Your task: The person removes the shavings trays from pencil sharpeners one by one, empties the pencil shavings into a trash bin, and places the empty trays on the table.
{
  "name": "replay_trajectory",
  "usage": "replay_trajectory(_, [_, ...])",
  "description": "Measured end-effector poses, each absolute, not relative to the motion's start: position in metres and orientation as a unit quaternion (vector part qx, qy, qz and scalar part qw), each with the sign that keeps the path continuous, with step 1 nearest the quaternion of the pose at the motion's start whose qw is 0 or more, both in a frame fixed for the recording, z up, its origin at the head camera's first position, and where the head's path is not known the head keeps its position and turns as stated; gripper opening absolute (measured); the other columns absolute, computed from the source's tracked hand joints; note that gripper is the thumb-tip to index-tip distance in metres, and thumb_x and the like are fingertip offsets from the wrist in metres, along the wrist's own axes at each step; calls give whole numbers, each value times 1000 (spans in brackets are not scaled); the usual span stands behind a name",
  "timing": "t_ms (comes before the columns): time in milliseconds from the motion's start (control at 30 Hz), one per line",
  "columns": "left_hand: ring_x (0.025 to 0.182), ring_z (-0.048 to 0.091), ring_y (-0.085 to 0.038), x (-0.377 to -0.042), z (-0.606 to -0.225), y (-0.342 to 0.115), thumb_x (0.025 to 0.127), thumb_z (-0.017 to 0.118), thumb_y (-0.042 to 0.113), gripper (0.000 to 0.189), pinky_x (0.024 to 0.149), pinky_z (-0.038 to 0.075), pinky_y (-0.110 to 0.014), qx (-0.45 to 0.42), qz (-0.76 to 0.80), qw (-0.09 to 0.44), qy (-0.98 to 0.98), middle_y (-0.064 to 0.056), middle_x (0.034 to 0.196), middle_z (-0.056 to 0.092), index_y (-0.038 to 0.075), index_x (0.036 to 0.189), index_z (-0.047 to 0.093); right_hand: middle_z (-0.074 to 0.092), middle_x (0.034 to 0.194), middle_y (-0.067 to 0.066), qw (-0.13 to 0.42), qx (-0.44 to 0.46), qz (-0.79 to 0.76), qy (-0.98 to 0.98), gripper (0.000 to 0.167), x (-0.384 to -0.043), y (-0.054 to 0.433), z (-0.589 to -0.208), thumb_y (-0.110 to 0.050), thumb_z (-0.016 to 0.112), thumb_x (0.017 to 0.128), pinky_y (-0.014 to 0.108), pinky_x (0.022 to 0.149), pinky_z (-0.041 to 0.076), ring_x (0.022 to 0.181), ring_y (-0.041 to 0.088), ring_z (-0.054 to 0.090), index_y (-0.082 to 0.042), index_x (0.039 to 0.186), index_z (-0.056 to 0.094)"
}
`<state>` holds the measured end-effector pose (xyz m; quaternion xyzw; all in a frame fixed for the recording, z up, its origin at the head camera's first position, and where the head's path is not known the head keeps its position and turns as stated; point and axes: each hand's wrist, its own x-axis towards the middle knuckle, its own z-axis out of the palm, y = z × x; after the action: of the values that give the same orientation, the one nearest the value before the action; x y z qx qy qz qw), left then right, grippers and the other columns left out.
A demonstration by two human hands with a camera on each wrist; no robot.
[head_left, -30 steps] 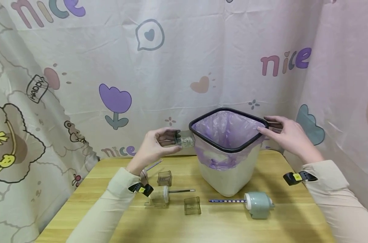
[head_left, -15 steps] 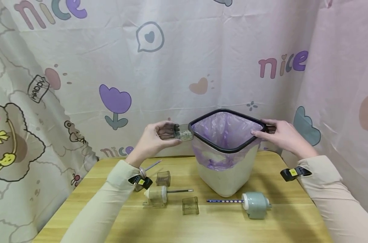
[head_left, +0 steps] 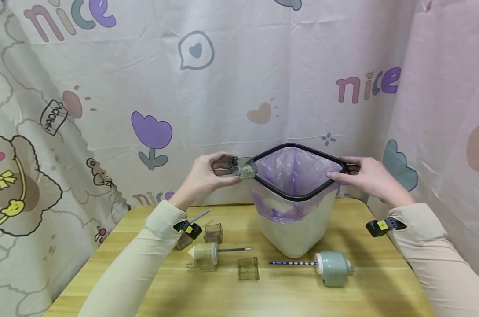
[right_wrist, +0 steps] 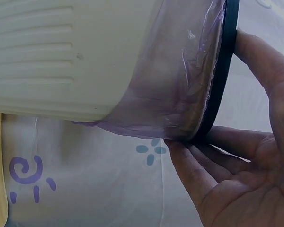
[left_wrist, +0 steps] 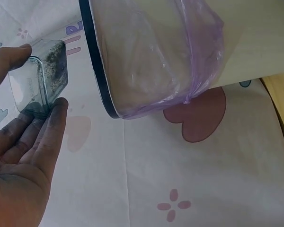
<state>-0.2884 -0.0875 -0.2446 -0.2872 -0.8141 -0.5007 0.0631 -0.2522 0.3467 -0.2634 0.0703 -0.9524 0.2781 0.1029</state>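
My left hand point(head_left: 209, 174) pinches a small clear shavings container point(head_left: 245, 168) between thumb and fingers, at the left corner of the trash can's black rim point(head_left: 280, 192). Pencil shavings point(left_wrist: 52, 66) lie inside the container, and dark smudges show on the fingers. My right hand point(head_left: 366, 178) grips the rim's right corner, thumb on the inner side and fingers outside. The cream trash can point(head_left: 294, 237) stands upright on the table, lined with a purple plastic bag point(head_left: 284, 211) folded over its outside.
On the wooden table point(head_left: 294, 295) lie a translucent pencil sharpener point(head_left: 203, 255) with a black pencil, a blue-green sharpener point(head_left: 334, 267) with a blue pencil, and two brownish clear containers point(head_left: 213, 233). Another sharpener with a pencil sits partly behind the left wrist. A printed curtain point(head_left: 223, 88) hangs behind.
My left hand has risen and shifted right with the container, which now overlaps the rim's left corner. My right hand has moved slightly left and its grip has closed on the rim.
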Motion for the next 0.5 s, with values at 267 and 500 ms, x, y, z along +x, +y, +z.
replay_trajectory(267, [117,77,-28,-292,-238,-85,83,93,10,61,102,64,-38,-294,-469,68,-830,-13,126,78,7,137,68,68,136,33,105,74,274,-953,93,-252,342,-262,-61,73,95,63,102,56,125,47,68,5,156,50])
replay_trajectory(500, [115,77,-28,-294,-231,-79,82,93,10,61,100,64,-34,-316,-431,91,-840,-13,126,77,6,137,67,70,134,33,107,75,267,-955,91,-249,340,-260,-60,73,95,62,101,56,122,45,69,5,155,51])
